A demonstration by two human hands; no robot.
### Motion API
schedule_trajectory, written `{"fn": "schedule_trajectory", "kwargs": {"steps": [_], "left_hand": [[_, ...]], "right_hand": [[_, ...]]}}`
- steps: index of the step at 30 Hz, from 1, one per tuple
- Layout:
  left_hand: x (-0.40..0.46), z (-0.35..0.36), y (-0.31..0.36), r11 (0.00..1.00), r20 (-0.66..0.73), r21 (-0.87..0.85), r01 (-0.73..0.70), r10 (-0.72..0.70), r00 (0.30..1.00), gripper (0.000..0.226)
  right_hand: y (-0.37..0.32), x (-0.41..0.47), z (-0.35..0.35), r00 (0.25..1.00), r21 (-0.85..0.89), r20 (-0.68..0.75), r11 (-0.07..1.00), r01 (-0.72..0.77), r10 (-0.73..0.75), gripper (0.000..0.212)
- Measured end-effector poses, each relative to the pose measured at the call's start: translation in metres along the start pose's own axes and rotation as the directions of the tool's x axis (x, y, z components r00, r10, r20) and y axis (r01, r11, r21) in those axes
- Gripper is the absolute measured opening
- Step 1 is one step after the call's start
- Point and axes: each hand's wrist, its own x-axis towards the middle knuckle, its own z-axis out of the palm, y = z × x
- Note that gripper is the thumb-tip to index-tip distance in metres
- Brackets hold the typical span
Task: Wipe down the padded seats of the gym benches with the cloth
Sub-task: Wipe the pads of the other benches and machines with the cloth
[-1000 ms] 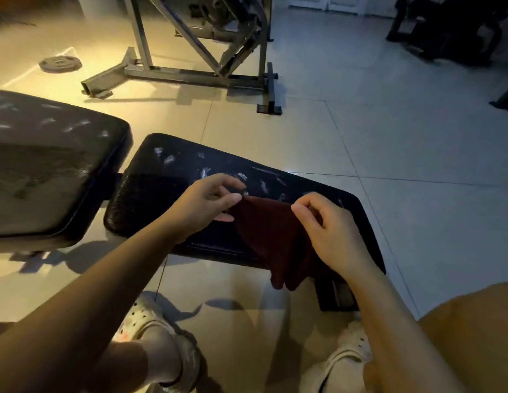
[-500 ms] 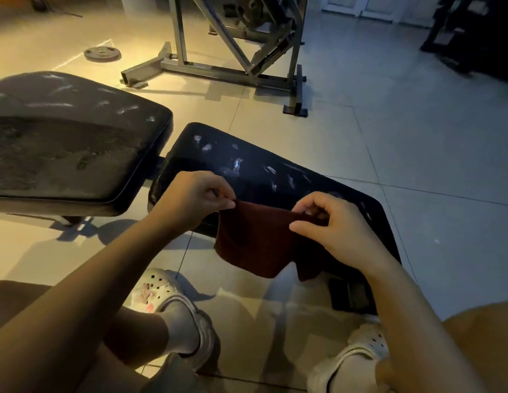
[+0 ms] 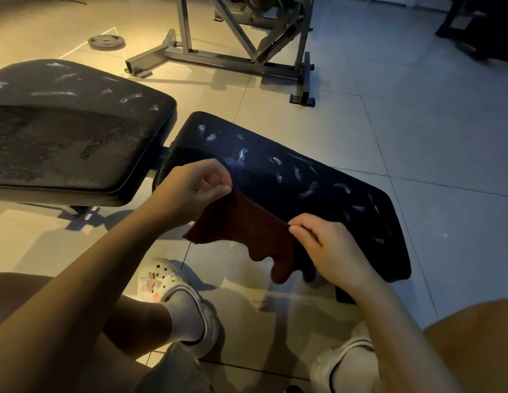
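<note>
Pinched at 2 top corners: dark red cloth (image 3: 244, 222), held taut between both hands. Left hand (image 3: 190, 188) curled tight, thumb and forefinger nipping the cloth's far left corner. Right hand (image 3: 329, 248) likewise curled, fingertips (image 3: 294, 229) clamped on the near right corner. Lower edge of the cloth hanging loose in folds, in front of the near edge of the black seat pad (image 3: 318, 177). Whether cloth and pad touch: cannot tell. Seat pad streaked with pale smears across its far and right parts. Left of it, just beside and across a narrow gap, a larger black back pad (image 3: 77, 131), also smeared near its far edge, dusty grey in the middle. Below, on the pale floor tiles (image 3: 417, 123), 2 feet in white clogs (image 3: 173, 290) and white socks. Farther off, a grey steel machine frame (image 3: 235, 56) standing on the floor, and at far left a round weight plate (image 3: 106, 42) lying flat.
</note>
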Motion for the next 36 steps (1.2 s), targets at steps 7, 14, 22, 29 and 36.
{"fn": "schedule_trajectory", "kwargs": {"steps": [7, 14, 22, 29, 36], "left_hand": [[0.063, 0.020, 0.011, 0.996, -0.180, -0.086, 0.021, -0.037, 0.983, 0.021], [0.111, 0.080, -0.032, 0.955, -0.153, 0.286, 0.083, -0.040, 0.987, 0.036], [0.063, 0.072, -0.088, 0.812, -0.413, 0.549, 0.199, 0.056, 0.909, 0.031], [0.066, 0.082, -0.090, 0.738, -0.380, 0.668, 0.098, 0.225, 0.897, 0.031], [0.064, 0.083, -0.089, 0.729, -0.379, 0.680, 0.077, 0.260, 0.888, 0.028]], "right_hand": [[0.021, 0.025, 0.007, 0.985, 0.207, -0.099, 0.971, -0.117, 0.140, 0.022], [0.062, 0.063, 0.029, 0.923, -0.176, -0.253, 0.925, -0.338, 0.289, 0.043], [0.009, 0.117, 0.115, 0.990, -0.168, -0.076, 0.977, -0.129, 0.117, 0.071], [0.062, 0.094, 0.113, 0.957, -0.159, -0.166, 0.951, -0.264, 0.238, 0.074], [0.080, 0.087, 0.107, 0.936, -0.159, -0.169, 0.929, -0.335, 0.309, 0.079]]}}
